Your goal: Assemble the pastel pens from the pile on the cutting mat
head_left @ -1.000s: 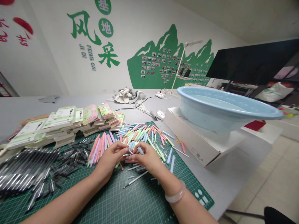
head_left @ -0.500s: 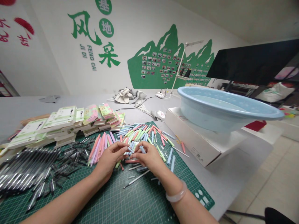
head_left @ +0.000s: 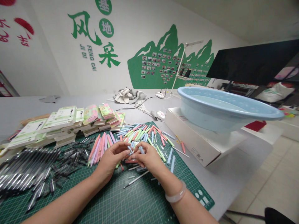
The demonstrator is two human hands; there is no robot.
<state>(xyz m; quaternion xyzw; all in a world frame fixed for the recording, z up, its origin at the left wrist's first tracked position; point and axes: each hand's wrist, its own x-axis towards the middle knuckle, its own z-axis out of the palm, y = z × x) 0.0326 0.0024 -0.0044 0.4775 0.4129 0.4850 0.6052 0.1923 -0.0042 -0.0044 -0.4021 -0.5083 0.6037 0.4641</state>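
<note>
My left hand [head_left: 118, 154] pinches a small light-blue pen part [head_left: 130, 149] between thumb and fingers. Close against it, my right hand [head_left: 146, 155] is closed around another light-blue pen piece [head_left: 141, 150], whose end pokes out above the fingers. The fingertips of both hands almost meet, and what lies between them is partly hidden. Behind the hands spreads a heap of blue, green and coral pen parts [head_left: 140, 133]. Pink and purple pen parts [head_left: 102, 146] lie beside my left hand. A thin white refill [head_left: 136, 179] rests on the green cutting mat [head_left: 112, 199] below the hands.
Clear black-tipped pens [head_left: 28, 168] and loose black caps [head_left: 74, 155] cover the mat's left side. Behind them are stacked boxes [head_left: 63, 118]. At right, a light-blue basin [head_left: 210, 115] stands on a white carton [head_left: 193, 140]. Grey cloths [head_left: 128, 95] lie farther back.
Both hands stay in nearly the same place. The blue piece in my left hand has tilted a little more upright, and the fingers have shifted slightly.
</note>
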